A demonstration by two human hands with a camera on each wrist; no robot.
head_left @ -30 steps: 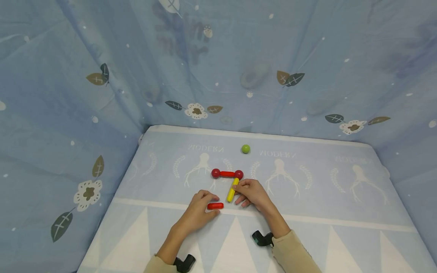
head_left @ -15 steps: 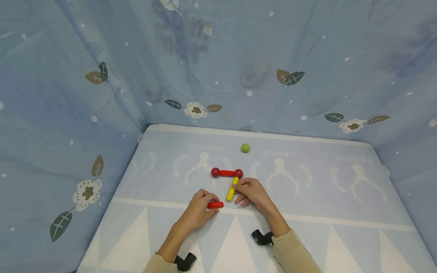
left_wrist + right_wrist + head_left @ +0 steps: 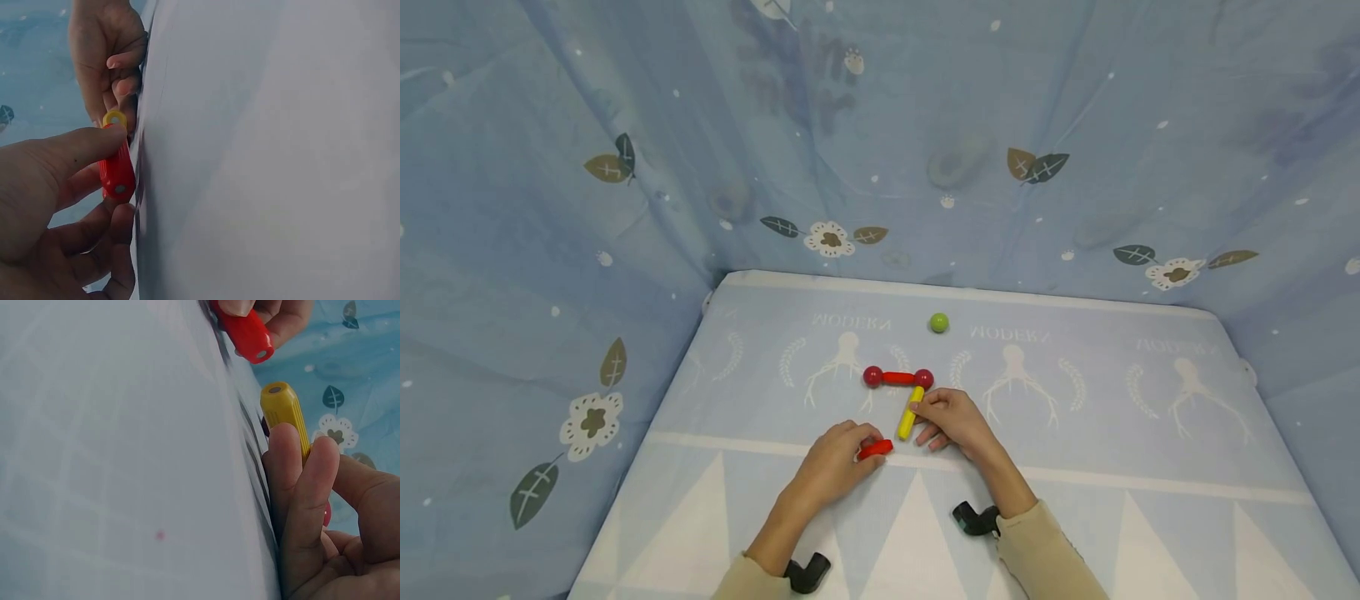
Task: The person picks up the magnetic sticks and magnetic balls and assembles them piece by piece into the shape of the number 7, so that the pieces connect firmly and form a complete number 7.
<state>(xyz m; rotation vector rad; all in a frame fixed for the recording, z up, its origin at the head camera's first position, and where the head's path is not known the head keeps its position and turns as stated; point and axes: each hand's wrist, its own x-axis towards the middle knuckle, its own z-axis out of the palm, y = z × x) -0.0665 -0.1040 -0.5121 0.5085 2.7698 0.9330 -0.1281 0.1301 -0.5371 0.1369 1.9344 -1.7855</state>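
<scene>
My left hand (image 3: 835, 461) pinches a short red rod (image 3: 876, 450) between thumb and fingers; the left wrist view shows this red rod (image 3: 117, 172) in its grip, just off the table. My right hand (image 3: 951, 419) holds a yellow rod (image 3: 910, 412), whose far end meets a red ball (image 3: 923, 378). That ball joins a second red rod (image 3: 898, 378) and another red ball (image 3: 872, 377). In the right wrist view my fingers (image 3: 303, 487) curl round the yellow rod (image 3: 284, 412), with the red rod (image 3: 250, 332) close by its near end.
A green ball (image 3: 939, 322) lies alone farther back on the blue patterned tablecloth (image 3: 1105, 433). Blue cloth walls (image 3: 625, 167) with leaf and flower prints close in the back and both sides. Black wrist camera mounts (image 3: 976, 521) sit at my cuffs.
The red rod in my left hand has tilted and shifted a little towards the near end of the yellow rod. My right hand has stayed on the yellow rod.
</scene>
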